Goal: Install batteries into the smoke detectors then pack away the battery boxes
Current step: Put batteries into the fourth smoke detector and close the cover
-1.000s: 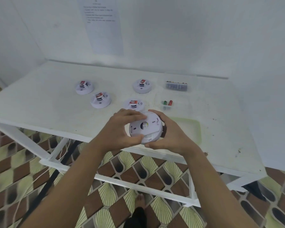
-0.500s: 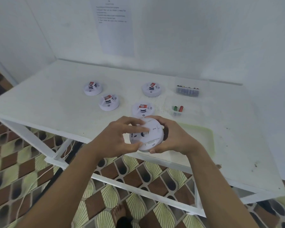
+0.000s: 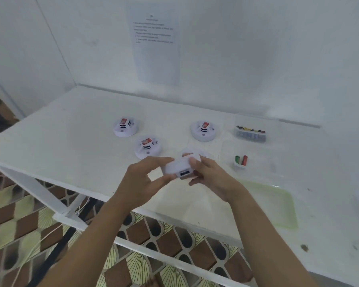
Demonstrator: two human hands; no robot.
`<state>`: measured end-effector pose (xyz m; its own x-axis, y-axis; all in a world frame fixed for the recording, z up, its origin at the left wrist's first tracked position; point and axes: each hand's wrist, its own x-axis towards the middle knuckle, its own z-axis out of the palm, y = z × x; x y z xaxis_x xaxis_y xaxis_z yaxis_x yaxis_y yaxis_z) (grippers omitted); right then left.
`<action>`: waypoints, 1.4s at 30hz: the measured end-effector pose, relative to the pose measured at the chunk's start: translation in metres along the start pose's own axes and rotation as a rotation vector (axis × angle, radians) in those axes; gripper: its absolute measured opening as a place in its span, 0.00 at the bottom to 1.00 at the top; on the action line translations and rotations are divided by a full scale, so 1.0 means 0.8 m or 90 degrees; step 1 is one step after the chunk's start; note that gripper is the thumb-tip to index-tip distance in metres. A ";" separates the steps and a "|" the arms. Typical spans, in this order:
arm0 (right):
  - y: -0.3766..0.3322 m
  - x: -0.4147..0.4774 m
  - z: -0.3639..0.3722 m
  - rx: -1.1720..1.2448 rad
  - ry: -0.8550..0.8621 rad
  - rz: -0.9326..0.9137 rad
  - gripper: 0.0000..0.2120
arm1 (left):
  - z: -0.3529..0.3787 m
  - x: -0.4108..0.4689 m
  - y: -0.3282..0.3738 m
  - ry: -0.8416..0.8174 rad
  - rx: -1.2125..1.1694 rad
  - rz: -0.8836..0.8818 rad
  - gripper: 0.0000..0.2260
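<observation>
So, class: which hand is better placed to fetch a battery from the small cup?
Probably the right hand: it lies nearer the small cup, while the left hand, farther away, can hold the smoke detector alone.

- The white worktop [image 3: 75, 139] before me sits in a corner of plain white walls [image 3: 257, 48]
- A printed sheet [image 3: 156, 48] hangs on the wall I face
- Below me, a white frame [image 3: 32, 187] stands on a floor [image 3: 13, 221] tiled in brown and pale green fans
</observation>
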<state>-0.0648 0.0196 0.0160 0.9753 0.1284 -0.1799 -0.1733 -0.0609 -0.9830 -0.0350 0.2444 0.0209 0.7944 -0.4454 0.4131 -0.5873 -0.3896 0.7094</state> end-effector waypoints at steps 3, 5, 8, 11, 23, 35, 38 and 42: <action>-0.003 0.018 0.019 -0.026 0.077 0.002 0.29 | -0.009 0.018 -0.011 0.046 -0.125 -0.126 0.08; -0.009 0.027 0.030 -0.023 0.101 -0.025 0.22 | -0.013 0.030 -0.021 0.094 -0.246 -0.193 0.10; -0.017 0.039 0.050 -0.016 0.111 -0.058 0.17 | -0.018 0.047 -0.039 0.125 -0.356 -0.274 0.15; -0.018 0.052 0.069 -0.028 0.124 -0.054 0.19 | -0.027 0.056 -0.052 0.105 -0.397 -0.305 0.15; -0.011 0.111 0.116 -0.074 0.141 -0.075 0.23 | -0.062 0.058 -0.108 -0.022 -0.388 -0.262 0.38; -0.019 0.136 0.138 -0.077 0.115 -0.091 0.20 | -0.087 0.059 -0.132 -0.001 -0.395 -0.253 0.37; -0.021 0.143 0.141 -0.090 0.109 -0.098 0.22 | -0.095 0.061 -0.136 0.004 -0.399 -0.236 0.35; -0.022 0.151 0.147 -0.108 0.100 -0.100 0.23 | -0.106 0.062 -0.140 0.003 -0.392 -0.234 0.37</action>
<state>0.0399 0.1522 0.0074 1.0000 -0.0055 -0.0044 -0.0055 -0.2194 -0.9756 0.0832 0.3340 0.0106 0.9255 -0.3687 0.0868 -0.0885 0.0125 0.9960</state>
